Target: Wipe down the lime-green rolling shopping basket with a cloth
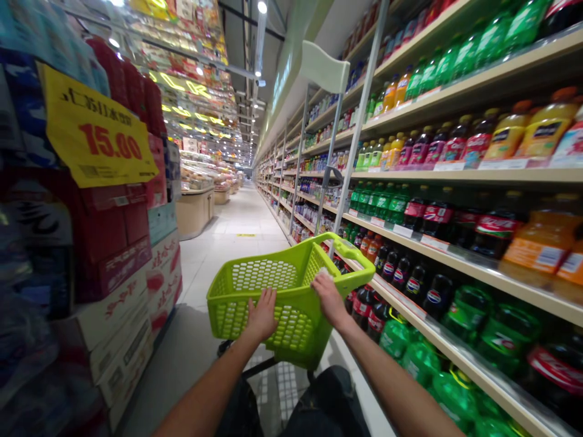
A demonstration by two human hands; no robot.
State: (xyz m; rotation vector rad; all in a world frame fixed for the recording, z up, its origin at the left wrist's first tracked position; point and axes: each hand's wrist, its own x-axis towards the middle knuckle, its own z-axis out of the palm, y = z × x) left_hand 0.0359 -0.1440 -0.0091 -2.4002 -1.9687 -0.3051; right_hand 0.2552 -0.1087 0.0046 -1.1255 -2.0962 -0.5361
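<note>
A lime-green plastic shopping cart stands sideways in front of me, its handle end toward the shelves on the right. My left hand lies against the near side of its basket, fingers stretched up to the rim and thumb apart. Closer to the handle, my right hand has its fingers bent over the rim. Something small and whitish shows at those fingers; what it is I cannot make out. Through the mesh and over the rim, no goods show in the basket.
Drink shelves line the right side, with cola bottles and green bottles. Stacked cartons and a yellow price sign stand close on the left. A tiled aisle runs ahead past display counters.
</note>
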